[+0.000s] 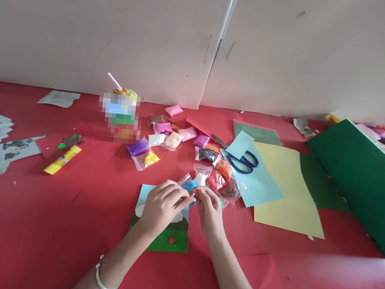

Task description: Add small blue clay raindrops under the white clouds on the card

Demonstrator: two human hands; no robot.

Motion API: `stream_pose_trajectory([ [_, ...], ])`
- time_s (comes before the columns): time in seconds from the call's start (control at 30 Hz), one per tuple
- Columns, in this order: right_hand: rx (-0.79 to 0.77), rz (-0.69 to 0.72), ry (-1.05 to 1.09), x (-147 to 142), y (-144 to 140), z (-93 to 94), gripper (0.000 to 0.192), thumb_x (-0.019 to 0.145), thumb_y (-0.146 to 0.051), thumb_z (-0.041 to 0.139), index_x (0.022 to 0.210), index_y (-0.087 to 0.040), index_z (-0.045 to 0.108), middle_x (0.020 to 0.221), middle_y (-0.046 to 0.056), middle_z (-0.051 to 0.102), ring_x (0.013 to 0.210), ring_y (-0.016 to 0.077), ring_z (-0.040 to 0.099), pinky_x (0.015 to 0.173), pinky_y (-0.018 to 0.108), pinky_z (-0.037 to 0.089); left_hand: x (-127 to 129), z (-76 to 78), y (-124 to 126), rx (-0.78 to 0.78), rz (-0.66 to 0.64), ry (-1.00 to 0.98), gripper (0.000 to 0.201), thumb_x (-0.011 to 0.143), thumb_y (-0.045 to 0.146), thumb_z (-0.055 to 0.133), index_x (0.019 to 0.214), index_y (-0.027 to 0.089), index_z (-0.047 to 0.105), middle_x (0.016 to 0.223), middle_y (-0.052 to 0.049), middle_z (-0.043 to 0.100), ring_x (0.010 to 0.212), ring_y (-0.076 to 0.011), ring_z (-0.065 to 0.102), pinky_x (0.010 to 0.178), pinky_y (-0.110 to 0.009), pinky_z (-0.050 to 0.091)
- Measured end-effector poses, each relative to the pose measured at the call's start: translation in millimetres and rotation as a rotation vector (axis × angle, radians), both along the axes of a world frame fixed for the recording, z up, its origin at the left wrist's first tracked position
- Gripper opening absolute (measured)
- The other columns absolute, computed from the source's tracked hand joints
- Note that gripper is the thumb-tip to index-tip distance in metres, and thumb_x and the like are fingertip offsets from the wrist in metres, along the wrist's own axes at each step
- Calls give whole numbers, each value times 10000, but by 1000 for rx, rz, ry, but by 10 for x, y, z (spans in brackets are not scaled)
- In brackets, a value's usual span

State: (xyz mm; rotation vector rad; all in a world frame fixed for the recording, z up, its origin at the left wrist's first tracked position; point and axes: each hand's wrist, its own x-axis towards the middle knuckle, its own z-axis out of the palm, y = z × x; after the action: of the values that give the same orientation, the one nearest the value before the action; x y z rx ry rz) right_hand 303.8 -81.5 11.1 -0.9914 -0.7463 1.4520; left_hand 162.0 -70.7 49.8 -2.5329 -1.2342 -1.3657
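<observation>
Rectangular picture panel, pale blue over green with white cloud shapes [168, 231], lies flat on the red tabletop [93, 226], partly under the left hand [163, 208]. Small red ball [171, 240] on its green part. Right hand [208, 211] just beyond its right edge. Fingertips of both hands bent together, nearly meeting; cannot tell what they grip. Beyond: clear bag of red material [216, 180], scissors with dark blue handles [245, 161].

hands [163, 206] [209, 210]: 2 | picture card [181, 244]: 1 | scissors [244, 171]: 1 | glue stick [62, 160]: 1 | bracelet [101, 284]: 1
</observation>
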Motion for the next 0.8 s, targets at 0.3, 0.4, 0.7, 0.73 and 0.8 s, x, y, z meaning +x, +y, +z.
stream_pose_trajectory([
  [0.3,6,-2,26,-17,13,19,237,801,-417,676,718,-196,697,696,7,617,669,126,544,687,256,456,-22,-8,10,-76,-8,-107,192,878,82,578,991,207,671,870,-11,739,817,-133,672,749,-253,571],
  [0.4,0,-6,27,-18,15,28,239,794,-421,677,715,-197,695,696,12,619,661,130,545,671,261,460,-33,19,8,-108,1,-150,193,891,100,567,998,216,679,864,-8,739,808,-129,677,735,-249,577],
  [0.7,0,-8,71,-13,20,24,218,788,-404,696,700,-204,694,719,7,632,658,118,560,659,250,460,-21,37,6,-129,2,-186,44,839,178,673,814,199,644,698,15,676,677,-116,622,629,-225,530],
  [0.73,0,-9,72,-13,21,27,221,786,-406,698,696,-203,693,715,6,629,656,117,561,657,248,459,-21,37,8,-130,10,-181,46,839,172,673,818,198,641,706,14,679,685,-116,625,639,-226,531],
  [0.8,-2,-12,71,-12,23,36,226,779,-409,702,692,-201,689,704,3,625,654,116,561,656,247,458,-22,37,16,-131,23,-173,52,841,151,663,848,197,642,749,5,693,727,-122,640,677,-234,541],
])
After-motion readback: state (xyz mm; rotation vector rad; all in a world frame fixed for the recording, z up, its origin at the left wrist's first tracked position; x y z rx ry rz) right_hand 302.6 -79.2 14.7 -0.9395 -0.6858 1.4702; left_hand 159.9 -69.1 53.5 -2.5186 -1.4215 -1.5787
